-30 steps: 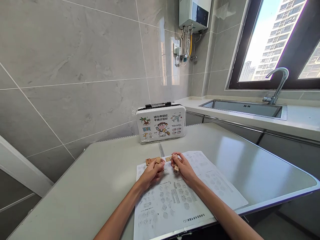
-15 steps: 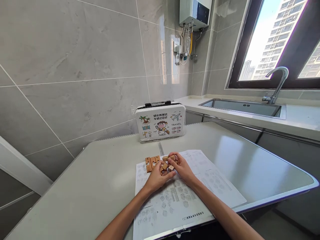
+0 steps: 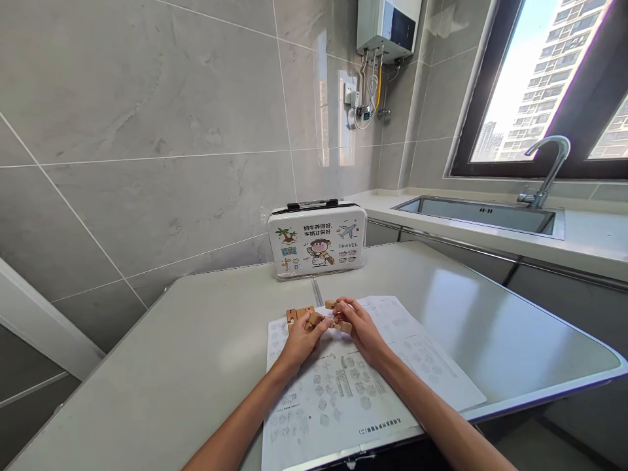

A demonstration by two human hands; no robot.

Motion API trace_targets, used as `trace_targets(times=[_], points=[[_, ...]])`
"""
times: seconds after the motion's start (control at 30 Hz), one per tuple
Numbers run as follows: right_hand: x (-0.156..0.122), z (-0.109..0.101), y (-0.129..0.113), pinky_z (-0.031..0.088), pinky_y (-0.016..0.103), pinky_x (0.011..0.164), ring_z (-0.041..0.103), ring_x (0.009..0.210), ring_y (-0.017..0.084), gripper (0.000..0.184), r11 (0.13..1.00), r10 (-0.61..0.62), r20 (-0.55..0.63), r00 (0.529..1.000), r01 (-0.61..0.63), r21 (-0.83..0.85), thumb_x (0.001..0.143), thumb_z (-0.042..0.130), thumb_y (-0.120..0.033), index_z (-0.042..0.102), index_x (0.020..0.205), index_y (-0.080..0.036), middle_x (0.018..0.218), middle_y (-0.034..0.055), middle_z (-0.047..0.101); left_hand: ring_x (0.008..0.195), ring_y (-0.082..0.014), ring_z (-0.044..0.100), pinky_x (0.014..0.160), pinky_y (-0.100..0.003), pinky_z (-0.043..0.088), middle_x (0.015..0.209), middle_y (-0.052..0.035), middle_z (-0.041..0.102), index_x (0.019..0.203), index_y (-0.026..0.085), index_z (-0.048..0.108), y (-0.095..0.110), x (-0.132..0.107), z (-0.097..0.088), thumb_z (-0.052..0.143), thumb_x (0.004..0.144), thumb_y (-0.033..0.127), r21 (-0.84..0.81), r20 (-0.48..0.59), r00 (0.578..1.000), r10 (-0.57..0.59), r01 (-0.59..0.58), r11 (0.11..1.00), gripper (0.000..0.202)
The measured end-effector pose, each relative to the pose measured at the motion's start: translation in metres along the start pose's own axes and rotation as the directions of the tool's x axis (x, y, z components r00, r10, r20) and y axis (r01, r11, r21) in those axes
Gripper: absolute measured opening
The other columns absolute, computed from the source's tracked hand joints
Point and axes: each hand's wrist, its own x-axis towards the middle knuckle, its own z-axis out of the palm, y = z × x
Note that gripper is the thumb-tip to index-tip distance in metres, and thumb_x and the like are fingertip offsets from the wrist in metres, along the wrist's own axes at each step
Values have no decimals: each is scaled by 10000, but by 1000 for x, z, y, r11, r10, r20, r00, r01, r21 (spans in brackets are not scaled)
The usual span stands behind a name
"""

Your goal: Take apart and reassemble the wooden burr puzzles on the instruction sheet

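Note:
Over a printed sheet [image 3: 338, 405] on the table, my two hands meet. My left hand [image 3: 300, 341] is closed around a small wooden block [image 3: 314, 318] between thumb and fingers. Facing it, my right hand [image 3: 364, 330] grips a light wooden piece [image 3: 345, 326] near its thumb. Whether the pieces in both hands are joined is hard to make out, as the fingers cover parts of them. Another wooden block [image 3: 330, 304] shows just beyond my right fingertips. Behind my left hand lie flat, notched wooden pieces [image 3: 298, 313], partly hidden by it.
A white case [image 3: 318, 242] with cartoon prints stands upright at the back of the table [image 3: 206, 353], by the tiled wall. To the right, a counter holds a sink [image 3: 481, 212] with a curved tap [image 3: 553, 163]. A water heater [image 3: 387, 29] hangs above.
The cluster of wooden pieces between my hands has spread apart. My left hand has shifted slightly left, over the flat notched pieces, and my right hand slightly right.

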Motion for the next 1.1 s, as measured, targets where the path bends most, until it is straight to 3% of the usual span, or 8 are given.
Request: trace_targets(times=[0.17,0.27,0.47,0.7,0.77,0.9,1.03,1.1], points=[[5,-3,0,394,285,557,394,591,136,429,997,-6,-76,997,12,74,795,824,-572,569,750,-231,652,-40,423,463,-49,191,410,-169,244,590,115,304,767,226,402,8,2,-9,745,853,544,-262,82,997,-1,22,965,476],[6,-4,1,319,283,498,278,533,122,454,992,54,-41,998,-49,119,796,797,-626,585,752,-227,599,-68,310,459,-41,128,405,-167,232,588,125,240,740,225,366,10,4,-12,764,851,504,-369,85,996,-6,37,929,498],[4,-6,2,276,258,469,243,512,118,515,978,177,-15,984,-174,113,824,715,-722,596,752,-226,560,-77,256,452,-39,137,404,-166,259,584,122,211,696,216,365,8,6,-14,760,870,467,-452,85,996,-9,46,891,499],[-3,4,-2,482,293,570,447,619,142,613,969,203,170,964,-223,109,823,668,-777,459,647,-228,718,-13,435,459,-45,151,412,-160,275,577,121,234,723,213,395,2,8,-17,749,890,459,-474,57,998,4,23,880,462],[-4,3,-2,414,239,458,373,544,108,597,950,267,222,938,-295,106,814,711,-744,441,675,-230,684,-39,404,457,-45,151,411,-161,273,573,123,231,722,214,394,1,9,-18,748,887,473,-462,49,999,2,20,887,469],[-3,-3,-1,113,163,323,126,440,51,517,896,385,279,880,-429,116,848,735,-670,485,772,-224,609,-96,339,449,-37,170,414,-165,264,592,125,261,759,207,440,1,8,-15,751,868,508,-376,51,999,-7,26,926,446],[-3,-6,-1,90,155,302,97,408,45,570,843,482,355,801,-534,58,918,547,-759,583,849,-194,552,-103,345,453,-42,295,426,-177,293,620,99,420,858,197,520,2,4,-9,754,841,557,-199,3,1000,-9,9,980,430],[-4,-5,-2,105,150,303,127,401,37,541,857,477,361,801,-515,12,927,577,-716,597,842,-182,559,-89,401,463,-51,337,427,-181,308,639,81,480,910,194,541,2,3,-7,746,836,578,-147,-15,1000,10,-12,989,442]])
